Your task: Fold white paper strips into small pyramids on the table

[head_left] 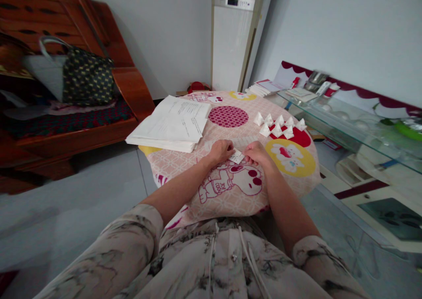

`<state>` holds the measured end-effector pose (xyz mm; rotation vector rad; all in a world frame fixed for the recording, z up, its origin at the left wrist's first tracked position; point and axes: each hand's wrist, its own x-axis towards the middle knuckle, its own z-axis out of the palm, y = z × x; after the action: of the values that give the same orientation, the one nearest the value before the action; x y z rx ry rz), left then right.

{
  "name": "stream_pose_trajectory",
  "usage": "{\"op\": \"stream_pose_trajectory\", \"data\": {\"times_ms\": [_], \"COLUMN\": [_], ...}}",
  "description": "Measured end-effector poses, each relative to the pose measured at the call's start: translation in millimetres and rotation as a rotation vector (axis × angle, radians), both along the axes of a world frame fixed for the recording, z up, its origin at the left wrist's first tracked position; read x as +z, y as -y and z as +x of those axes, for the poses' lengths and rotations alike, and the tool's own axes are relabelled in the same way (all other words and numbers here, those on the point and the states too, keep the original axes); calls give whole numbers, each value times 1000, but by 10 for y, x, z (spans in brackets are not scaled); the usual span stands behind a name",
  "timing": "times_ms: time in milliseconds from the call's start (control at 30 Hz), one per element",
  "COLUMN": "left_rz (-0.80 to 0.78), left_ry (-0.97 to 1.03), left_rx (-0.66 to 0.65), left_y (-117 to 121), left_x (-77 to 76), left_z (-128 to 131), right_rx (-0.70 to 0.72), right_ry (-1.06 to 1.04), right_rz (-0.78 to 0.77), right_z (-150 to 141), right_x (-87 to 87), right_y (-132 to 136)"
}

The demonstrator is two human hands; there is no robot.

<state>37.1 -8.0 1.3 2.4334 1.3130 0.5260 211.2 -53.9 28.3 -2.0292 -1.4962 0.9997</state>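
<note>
Between my hands, over the front half of the round table, is a small folded piece of white paper with printing on it. My left hand has its fingers closed at the paper's left edge. My right hand pinches the paper's right side with curled fingers. Behind my hands lies a pale printed strip, partly covered by them. To the right stand several small folded paper pyramids in rows. On the left side of the table rests a thick stack of printed paper sheets.
A patterned cloth covers the round table. On the right, a glass shelf holds cups and other small items. A wooden bench with a dark patterned bag stands to the left. A tall white air conditioner is behind.
</note>
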Motion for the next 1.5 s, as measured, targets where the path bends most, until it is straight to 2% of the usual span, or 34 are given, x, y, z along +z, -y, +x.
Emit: {"op": "stream_pose_trajectory", "data": {"times_ms": [300, 467, 833, 1033, 1133, 1267, 1367, 1500], "left_rz": [-32, -82, -143, -133, -160, -206, -296, -504], "left_ry": [46, 60, 26, 102, 164, 313, 434, 597], "left_rx": [18, 71, 94, 110, 85, 19, -35, -85], "left_y": [-65, -84, -89, -46, -49, -66, -59, -25], "left_x": [0, 16, 73, 63, 65, 70, 77, 84], "left_z": [4, 30, 32, -13, -22, -21, -32, -66], "right_rx": [-13, -53, 10, 63, 138, 245, 187, 29], "right_ry": [73, 53, 237, 377, 259, 45, -89, -340], "right_rz": [14, 36, 133, 351, 443, 424, 388, 390], "right_z": [-4, -12, -2, 39, 41, 36, 56, 103], "right_x": [-21, -37, -116, -85, -61, -55, -97, -178], "right_y": [17, 31, 36, 22, -13, -50, -56, -65]}}
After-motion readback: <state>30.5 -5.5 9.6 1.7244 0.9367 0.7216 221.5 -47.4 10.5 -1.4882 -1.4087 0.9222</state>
